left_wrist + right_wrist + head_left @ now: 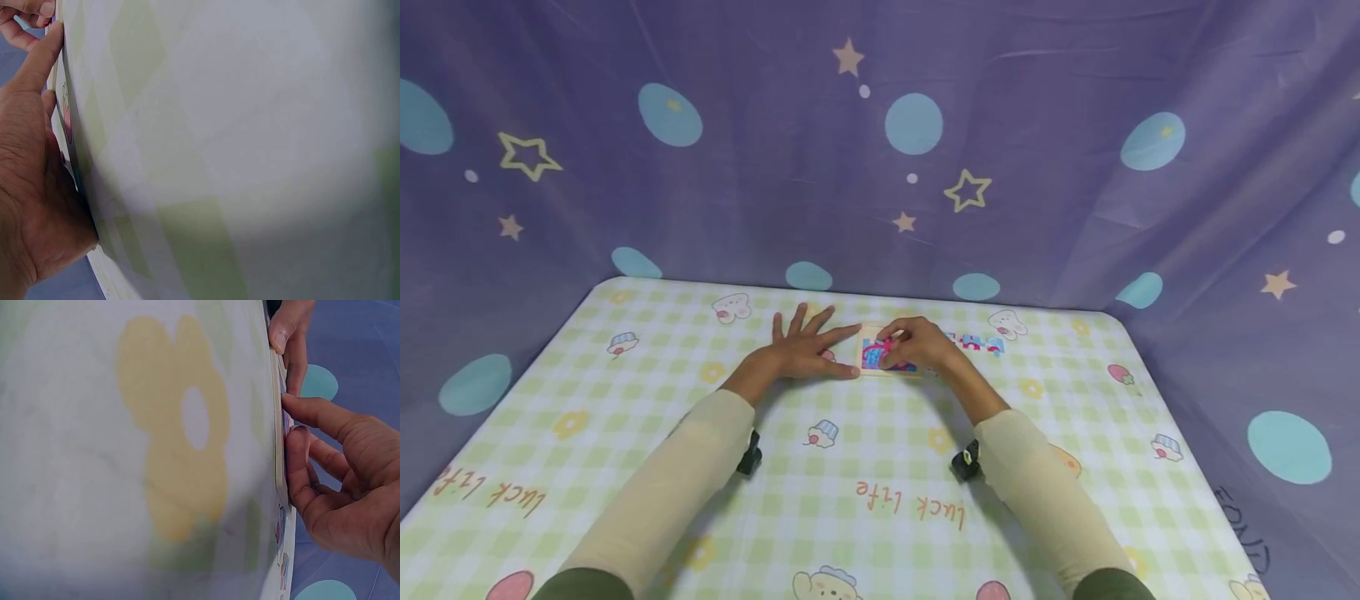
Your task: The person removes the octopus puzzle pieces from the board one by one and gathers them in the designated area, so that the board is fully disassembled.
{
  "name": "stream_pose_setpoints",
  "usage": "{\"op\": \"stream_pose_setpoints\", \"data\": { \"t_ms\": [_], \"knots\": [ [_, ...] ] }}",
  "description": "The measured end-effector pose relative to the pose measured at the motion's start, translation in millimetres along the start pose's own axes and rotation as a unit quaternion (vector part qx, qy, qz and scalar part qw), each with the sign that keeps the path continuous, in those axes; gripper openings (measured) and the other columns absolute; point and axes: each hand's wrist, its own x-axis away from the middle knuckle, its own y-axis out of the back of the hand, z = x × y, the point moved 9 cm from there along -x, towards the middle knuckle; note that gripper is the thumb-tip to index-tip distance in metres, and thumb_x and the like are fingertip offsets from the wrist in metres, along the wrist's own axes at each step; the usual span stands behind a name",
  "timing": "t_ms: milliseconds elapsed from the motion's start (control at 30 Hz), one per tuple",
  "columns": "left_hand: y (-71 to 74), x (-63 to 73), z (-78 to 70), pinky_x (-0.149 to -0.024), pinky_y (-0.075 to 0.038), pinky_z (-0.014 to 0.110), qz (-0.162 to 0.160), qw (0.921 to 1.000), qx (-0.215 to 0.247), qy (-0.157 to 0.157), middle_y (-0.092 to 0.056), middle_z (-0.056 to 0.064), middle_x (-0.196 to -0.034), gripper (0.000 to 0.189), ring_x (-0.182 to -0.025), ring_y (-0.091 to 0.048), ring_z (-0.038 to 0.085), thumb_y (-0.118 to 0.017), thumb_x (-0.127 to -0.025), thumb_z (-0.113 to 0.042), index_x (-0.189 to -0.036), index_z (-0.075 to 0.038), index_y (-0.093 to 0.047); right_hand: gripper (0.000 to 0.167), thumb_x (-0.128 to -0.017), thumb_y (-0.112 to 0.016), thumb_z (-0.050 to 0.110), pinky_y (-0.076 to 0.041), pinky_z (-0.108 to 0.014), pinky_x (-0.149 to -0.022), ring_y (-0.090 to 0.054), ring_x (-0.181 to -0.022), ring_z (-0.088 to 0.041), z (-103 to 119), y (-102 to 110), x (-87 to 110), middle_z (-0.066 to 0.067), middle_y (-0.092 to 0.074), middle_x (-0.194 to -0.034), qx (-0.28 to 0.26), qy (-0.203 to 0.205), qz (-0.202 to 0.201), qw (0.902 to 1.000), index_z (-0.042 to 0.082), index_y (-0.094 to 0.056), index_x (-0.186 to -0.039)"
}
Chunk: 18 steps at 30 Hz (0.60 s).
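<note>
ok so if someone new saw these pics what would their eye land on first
Probably the bright pink-and-blue puzzle in its pale frame, near the far side of the table, with the left hand spread at its left edge and the right hand over its right part. Next would come the big purple backdrop of stars and teal ovals behind the table, then the loose puzzle pieces lying right of the frame.

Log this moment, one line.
left hand: touching tray edge | right hand: on puzzle in tray | other pieces: right of tray
</note>
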Motion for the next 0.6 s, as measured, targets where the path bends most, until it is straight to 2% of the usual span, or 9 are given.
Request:
{"op": "stream_pose_setpoints", "data": {
  "t_ms": [200, 400, 600],
  "knots": [
    [0.1, -0.3, 1.1, -0.129, 0.025, 0.082, -0.004, 1.0000, -0.002, 0.001, 0.009, 0.005, -0.193, 0.097, -0.173, 0.028, 0.050, -0.065, -0.096, -0.085, -0.178, -0.051, -0.026, 0.045, -0.086, -0.095, 0.004, -0.060, -0.030, -0.076, -0.069, -0.080, -0.017, 1.9, -1.6, -0.2, 0.000, -0.071, -0.091, -0.017, -0.002, 0.000, 0.9998, 0.009, -0.080, -0.128],
    [-0.3, -0.6, 1.4, -0.129, 0.026, 0.081, -0.003, 1.0000, -0.004, 0.001, 0.010, 0.005, -0.193, 0.098, -0.173, 0.028, 0.050, -0.065, -0.096, -0.086, -0.178, -0.051, -0.025, 0.045, -0.087, -0.092, -0.003, -0.061, -0.029, -0.078, -0.067, -0.081, -0.016, 1.7, -4.2, -0.9, 0.001, -0.066, -0.091, -0.040, -0.011, 0.003, 0.9992, 0.009, -0.077, -0.128],
    [-1.2, -2.2, 2.3, -0.129, 0.026, 0.081, -0.002, 1.0000, -0.006, 0.002, 0.011, 0.004, -0.193, 0.098, -0.173, 0.028, 0.050, -0.064, -0.096, -0.086, -0.179, -0.052, -0.024, 0.045, -0.089, -0.088, -0.009, -0.060, -0.028, -0.077, -0.063, -0.078, -0.015, 2.8, -5.7, -1.7, 0.000, -0.062, -0.087, -0.066, 0.002, 0.009, 0.9978, 0.005, -0.071, -0.128]
  ]
}}
